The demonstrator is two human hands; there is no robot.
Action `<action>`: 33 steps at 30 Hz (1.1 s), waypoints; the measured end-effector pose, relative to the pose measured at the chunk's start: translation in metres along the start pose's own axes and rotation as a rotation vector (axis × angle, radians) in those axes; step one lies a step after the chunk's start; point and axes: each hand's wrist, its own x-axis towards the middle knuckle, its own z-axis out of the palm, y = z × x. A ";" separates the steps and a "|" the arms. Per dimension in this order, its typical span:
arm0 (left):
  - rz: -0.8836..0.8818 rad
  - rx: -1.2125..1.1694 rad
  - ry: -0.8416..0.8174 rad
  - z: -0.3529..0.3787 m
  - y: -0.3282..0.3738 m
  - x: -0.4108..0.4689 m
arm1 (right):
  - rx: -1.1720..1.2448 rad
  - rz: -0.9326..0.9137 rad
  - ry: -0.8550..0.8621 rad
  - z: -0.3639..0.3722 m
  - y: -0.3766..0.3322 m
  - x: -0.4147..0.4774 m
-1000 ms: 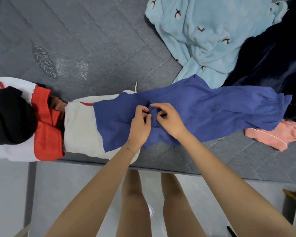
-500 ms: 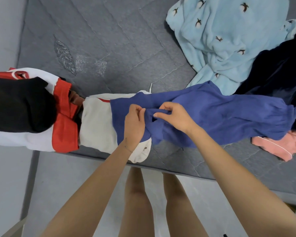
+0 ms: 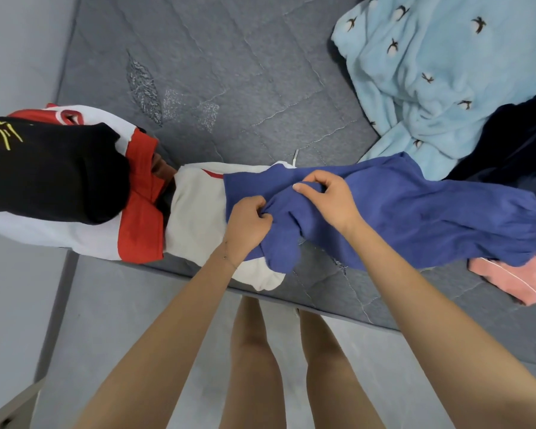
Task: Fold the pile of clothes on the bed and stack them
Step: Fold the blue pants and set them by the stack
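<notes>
At centre of the head view, the long royal-blue knit garment (image 3: 430,218) lies across the near edge of the grey quilted mattress (image 3: 245,72), extending toward 3 o'clock. The left hand (image 3: 248,224) grips a bunch of its fabric with curled fingers. The right hand (image 3: 328,196), just beside it at 2 o'clock, pinches a raised fold between thumb and fingertips. The garment's left end overlaps a cream folded garment (image 3: 198,218). At 9 o'clock sits a black folded top (image 3: 50,174) on white-and-red clothing. At 1 o'clock lies a light-blue bird-print fleece (image 3: 430,72).
</notes>
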 end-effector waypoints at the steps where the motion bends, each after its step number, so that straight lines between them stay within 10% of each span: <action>1: -0.005 0.017 0.009 -0.003 -0.003 0.001 | 0.004 0.014 0.038 0.001 -0.001 0.001; 17: 0.003 -0.323 0.331 -0.044 -0.027 0.039 | -0.184 0.006 0.195 0.016 -0.005 0.043; 33: 0.278 0.467 0.190 0.008 -0.015 0.047 | -0.563 -0.028 0.254 -0.013 0.030 0.029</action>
